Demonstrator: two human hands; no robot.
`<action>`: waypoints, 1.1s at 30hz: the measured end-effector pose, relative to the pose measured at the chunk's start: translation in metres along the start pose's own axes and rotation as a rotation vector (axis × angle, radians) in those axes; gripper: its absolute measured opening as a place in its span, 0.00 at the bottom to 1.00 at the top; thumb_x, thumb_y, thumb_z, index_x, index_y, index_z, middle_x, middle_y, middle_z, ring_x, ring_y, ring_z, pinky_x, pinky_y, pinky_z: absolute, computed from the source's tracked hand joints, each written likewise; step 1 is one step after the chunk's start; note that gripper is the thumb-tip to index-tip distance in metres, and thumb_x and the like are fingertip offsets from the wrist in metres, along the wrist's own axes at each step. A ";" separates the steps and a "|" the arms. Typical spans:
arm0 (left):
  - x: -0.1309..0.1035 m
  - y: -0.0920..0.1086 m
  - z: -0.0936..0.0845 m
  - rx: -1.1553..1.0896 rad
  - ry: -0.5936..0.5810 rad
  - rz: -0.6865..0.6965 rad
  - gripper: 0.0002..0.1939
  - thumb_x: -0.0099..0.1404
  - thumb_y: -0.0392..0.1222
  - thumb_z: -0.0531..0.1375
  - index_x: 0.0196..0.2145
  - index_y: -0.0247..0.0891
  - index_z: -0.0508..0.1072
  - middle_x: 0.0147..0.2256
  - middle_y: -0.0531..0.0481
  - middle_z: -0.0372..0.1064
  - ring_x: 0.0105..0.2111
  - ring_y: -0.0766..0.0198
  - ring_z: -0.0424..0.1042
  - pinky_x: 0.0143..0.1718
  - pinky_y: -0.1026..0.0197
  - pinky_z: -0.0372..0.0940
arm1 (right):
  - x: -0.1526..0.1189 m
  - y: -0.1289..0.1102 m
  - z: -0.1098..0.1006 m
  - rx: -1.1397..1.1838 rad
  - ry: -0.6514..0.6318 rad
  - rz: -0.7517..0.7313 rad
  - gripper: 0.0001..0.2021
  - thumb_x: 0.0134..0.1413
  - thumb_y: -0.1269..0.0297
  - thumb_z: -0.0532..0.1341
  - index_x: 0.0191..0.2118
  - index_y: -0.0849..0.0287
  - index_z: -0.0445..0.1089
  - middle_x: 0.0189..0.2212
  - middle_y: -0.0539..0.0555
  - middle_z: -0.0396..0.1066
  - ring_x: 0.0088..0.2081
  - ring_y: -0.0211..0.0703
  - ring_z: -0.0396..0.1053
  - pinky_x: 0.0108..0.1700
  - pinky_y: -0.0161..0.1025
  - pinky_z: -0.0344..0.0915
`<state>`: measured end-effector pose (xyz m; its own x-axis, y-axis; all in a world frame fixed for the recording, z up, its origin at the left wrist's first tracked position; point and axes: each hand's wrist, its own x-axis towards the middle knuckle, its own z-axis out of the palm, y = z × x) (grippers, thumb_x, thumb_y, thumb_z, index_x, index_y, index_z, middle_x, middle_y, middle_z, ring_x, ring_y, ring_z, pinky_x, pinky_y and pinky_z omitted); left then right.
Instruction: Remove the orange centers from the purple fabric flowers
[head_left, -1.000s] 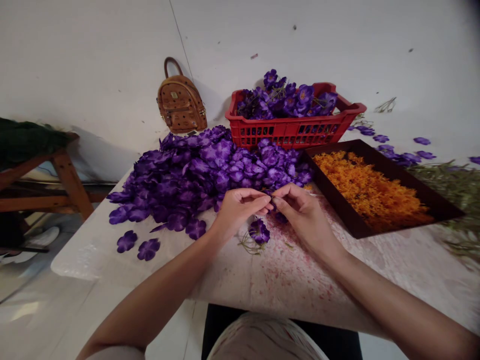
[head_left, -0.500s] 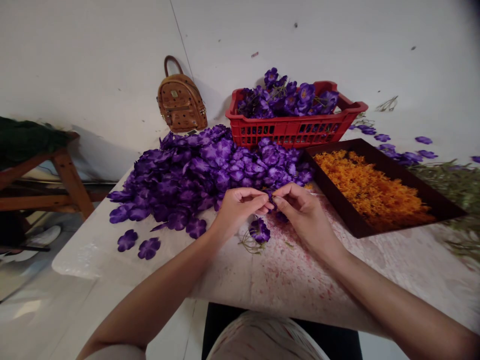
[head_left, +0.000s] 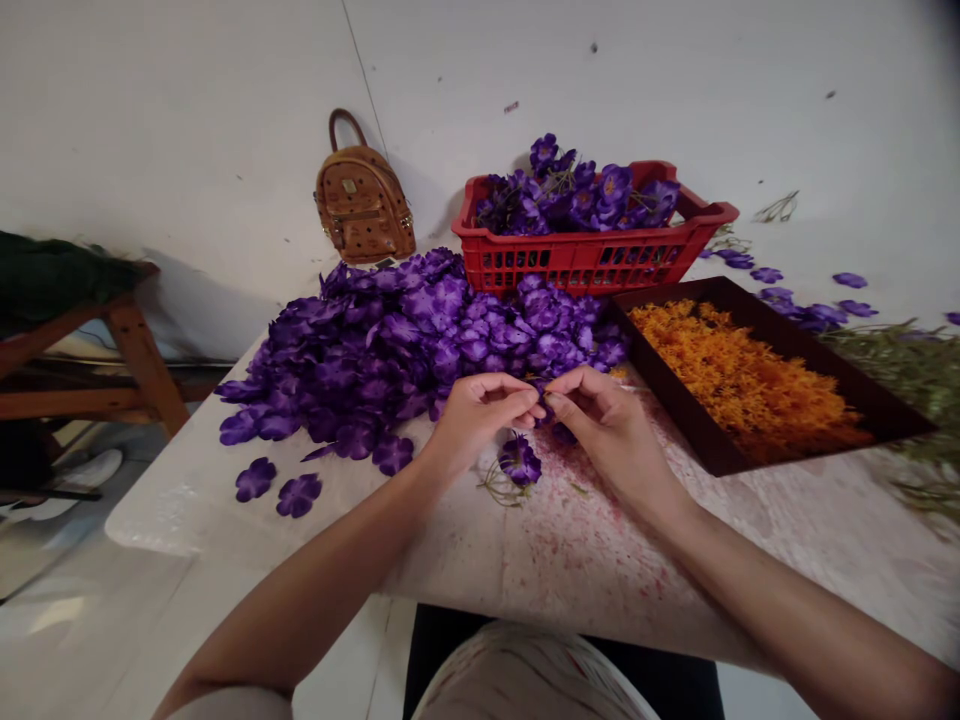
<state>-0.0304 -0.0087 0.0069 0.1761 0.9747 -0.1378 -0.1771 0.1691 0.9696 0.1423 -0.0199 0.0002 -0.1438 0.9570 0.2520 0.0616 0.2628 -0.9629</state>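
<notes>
In the head view, my left hand [head_left: 480, 415] and my right hand [head_left: 611, 420] meet over the table, both closed in a pinch. Between their fingertips is a small purple artificial flower [head_left: 541, 388], mostly covered by the fingers. Just below them, a purple flower with thin green stems [head_left: 520, 459] lies on the tabletop. A large heap of loose purple petals [head_left: 390, 350] spreads behind and left of my hands. To the right stands a dark shallow box [head_left: 675, 410] holding orange flower centres [head_left: 742, 375].
A red plastic crate [head_left: 577, 255] with purple flowers stands against the wall, beside a brown backpack [head_left: 364, 205]. Green stems [head_left: 900, 380] and scattered purple petals lie at the far right of the table [head_left: 465, 570]. A wooden stand [head_left: 142, 350] is at left.
</notes>
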 end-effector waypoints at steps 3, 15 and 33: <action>-0.001 0.000 0.000 -0.013 0.002 -0.004 0.06 0.59 0.40 0.70 0.30 0.34 0.82 0.28 0.46 0.81 0.25 0.69 0.76 0.34 0.64 0.74 | 0.000 0.000 -0.001 -0.004 0.002 0.009 0.05 0.62 0.62 0.65 0.35 0.56 0.74 0.31 0.51 0.74 0.35 0.42 0.70 0.39 0.41 0.66; -0.001 0.003 0.002 0.058 0.007 -0.002 0.06 0.60 0.40 0.69 0.30 0.34 0.82 0.29 0.46 0.81 0.27 0.66 0.78 0.37 0.62 0.76 | 0.001 -0.002 -0.001 -0.019 0.002 -0.005 0.05 0.62 0.63 0.64 0.35 0.56 0.74 0.31 0.50 0.74 0.34 0.41 0.70 0.38 0.40 0.66; -0.002 0.004 0.002 0.057 0.001 -0.008 0.07 0.62 0.42 0.69 0.29 0.35 0.82 0.30 0.46 0.82 0.27 0.66 0.78 0.37 0.62 0.76 | 0.001 -0.002 0.000 -0.030 0.015 -0.025 0.05 0.62 0.63 0.64 0.35 0.55 0.73 0.30 0.50 0.73 0.33 0.41 0.70 0.38 0.41 0.67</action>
<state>-0.0302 -0.0105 0.0119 0.1764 0.9734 -0.1461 -0.1199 0.1686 0.9784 0.1425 -0.0199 0.0024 -0.1306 0.9517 0.2779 0.0874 0.2902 -0.9530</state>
